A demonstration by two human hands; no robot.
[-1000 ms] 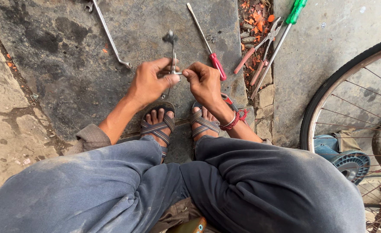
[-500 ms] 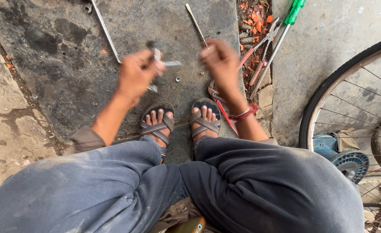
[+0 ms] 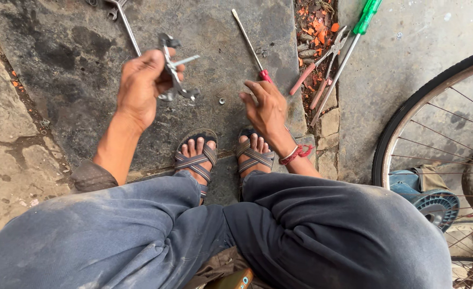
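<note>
Left hand (image 3: 140, 88) is gripping a metal brake part (image 3: 173, 69) above the stone floor (image 3: 59, 64)
Right hand (image 3: 266, 107), fingers spread and empty, is hovering beside a small nut (image 3: 222, 100) near the red-handled screwdriver (image 3: 252, 48); the nut could be knocked into the floor's crack and lost

I wear dusty blue-grey trousers (image 3: 204, 241) and strappy sandals (image 3: 196, 160) with grey and dark bands crossing my toes. A red thread bracelet (image 3: 295, 154) circles my right wrist, and a grey-brown sleeve (image 3: 89, 175) is pushed up my left arm.
</note>
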